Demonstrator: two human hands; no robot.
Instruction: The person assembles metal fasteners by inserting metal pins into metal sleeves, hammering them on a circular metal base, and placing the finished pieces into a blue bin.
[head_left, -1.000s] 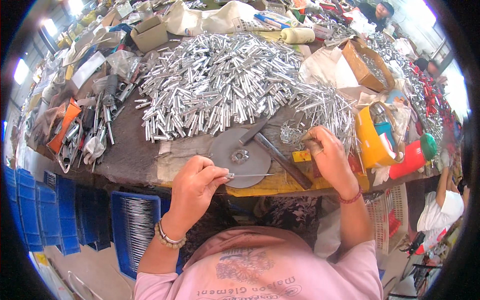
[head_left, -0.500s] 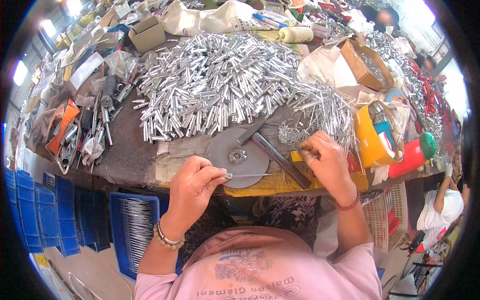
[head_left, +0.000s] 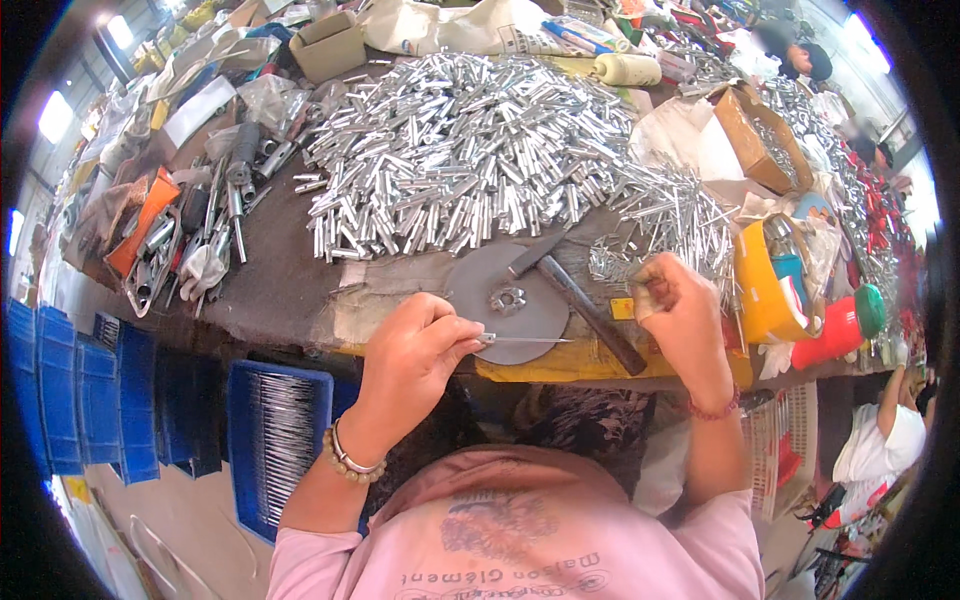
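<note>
My left hand (head_left: 412, 350) pinches the silver end of a slim pointed metal rod (head_left: 540, 341), whose tip points right across the front of a grey round disc (head_left: 475, 300). On the disc lies a small nut-like metal ring (head_left: 508, 299). A hammer (head_left: 592, 315) rests with its head on the disc and its handle slanting toward me. To the right of it, my right hand (head_left: 688, 320) is closed at the edge of a heap of small metal pins (head_left: 608, 262); whatever its curled fingers hold is too small to make out.
A large pile of short silver tubes (head_left: 460, 160) covers the middle of the bench, with thin rods (head_left: 690, 225) to its right. A cut yellow container (head_left: 757, 295) and red bottle (head_left: 825, 335) stand at right. A blue tray (head_left: 240, 440) of rods sits below left.
The view has shifted, so the bench appears further right and slightly higher. My right hand's fingers have curled inward beside the small pins. My left hand still holds the rod.
</note>
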